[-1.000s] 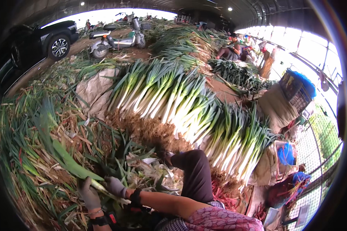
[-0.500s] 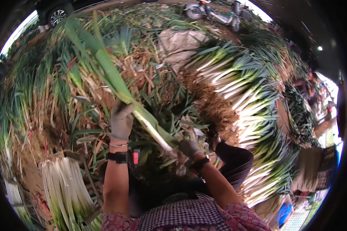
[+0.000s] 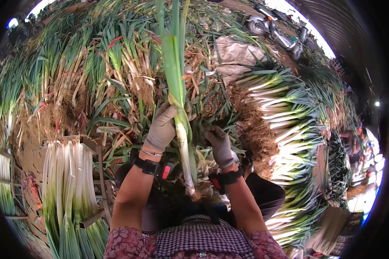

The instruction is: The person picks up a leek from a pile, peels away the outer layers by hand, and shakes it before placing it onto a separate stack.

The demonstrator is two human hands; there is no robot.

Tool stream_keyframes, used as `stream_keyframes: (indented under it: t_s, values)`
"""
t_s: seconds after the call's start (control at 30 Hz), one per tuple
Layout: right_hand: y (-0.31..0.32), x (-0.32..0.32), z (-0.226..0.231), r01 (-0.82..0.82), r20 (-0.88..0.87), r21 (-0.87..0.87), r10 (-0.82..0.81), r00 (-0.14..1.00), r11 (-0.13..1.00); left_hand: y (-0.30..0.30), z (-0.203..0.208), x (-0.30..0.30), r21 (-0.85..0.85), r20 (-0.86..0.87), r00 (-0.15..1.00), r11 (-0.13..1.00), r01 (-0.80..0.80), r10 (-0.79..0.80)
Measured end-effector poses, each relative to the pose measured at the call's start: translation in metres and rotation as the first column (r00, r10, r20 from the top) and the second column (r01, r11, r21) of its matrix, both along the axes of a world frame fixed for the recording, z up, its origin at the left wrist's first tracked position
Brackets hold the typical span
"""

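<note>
— How many leeks is the person handling?

— One. A single long leek (image 3: pixel 177 86) is standing upright in front of the chest, green leaves pointing away at the top, white stem and root tuft hanging down toward the checked apron (image 3: pixel 203 237).

— And the hands?

— Two, both wearing grey gloves. The left hand (image 3: pixel 161 128) is wrapping its grip fully around the stem where the green is turning pale, fingers curled closed on it. The right hand (image 3: pixel 219 144) is sitting just beside the stem, a little lower than the left grip; its fingers are bent, and I cannot tell whether they are pinching a leaf or closing on nothing.

— Anything on the wrists?

— Two black bands, one on each wrist, each showing a red patch. The left wrist is also carrying a thin silver bangle (image 3: pixel 151 152).

— What is lying around the grip?

— Left of it and lower, one neat stack of cleaned white stems (image 3: pixel 67 181) is resting in a rack. Right of it, one long row of bundled leeks (image 3: pixel 285 129) is curving away, roots facing inward. Above and behind the grip, a loose heap of untrimmed leeks (image 3: pixel 99 73) is spreading wide. Far up on the right, one scooter (image 3: pixel 276 34) is parking beside a pale sack (image 3: pixel 235 56).
</note>
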State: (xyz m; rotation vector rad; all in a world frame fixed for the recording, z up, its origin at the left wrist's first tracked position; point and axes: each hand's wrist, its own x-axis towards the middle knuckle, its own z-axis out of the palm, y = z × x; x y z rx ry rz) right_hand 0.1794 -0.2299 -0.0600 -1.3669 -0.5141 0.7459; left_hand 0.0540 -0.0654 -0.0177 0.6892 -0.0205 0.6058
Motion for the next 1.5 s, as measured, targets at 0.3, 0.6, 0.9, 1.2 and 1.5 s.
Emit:
stream_keyframes:
  t_s: [0.3,0.6,0.9,1.2,1.5]
  values:
    - [0.026,-0.019,0.012,-0.027,0.318,-0.08,0.051,0.947,0.996,0.002,-0.004,-0.009,-0.036,-0.018,0.99,0.989,-0.144,0.143]
    - [0.008,-0.041,0.005,0.053,0.728,-0.036,-0.01,0.686,0.998,0.014,-0.013,-0.016,-0.007,-0.217,0.932,0.954,-0.298,0.29]
    - [0.033,-0.041,0.034,-0.129,0.287,0.082,0.1,0.953,0.988,0.008,-0.005,-0.022,-0.031,-0.052,0.999,1.0,-0.001,0.0]
    - [0.02,-0.027,0.031,-0.231,0.446,-0.092,0.248,0.86,0.968,-0.003,-0.007,-0.031,0.012,-0.158,0.987,0.999,0.031,-0.029]
    - [0.031,-0.043,0.03,-0.121,0.465,0.006,0.105,0.879,0.993,0.007,-0.003,-0.031,0.062,-0.216,0.976,0.998,-0.024,0.037]
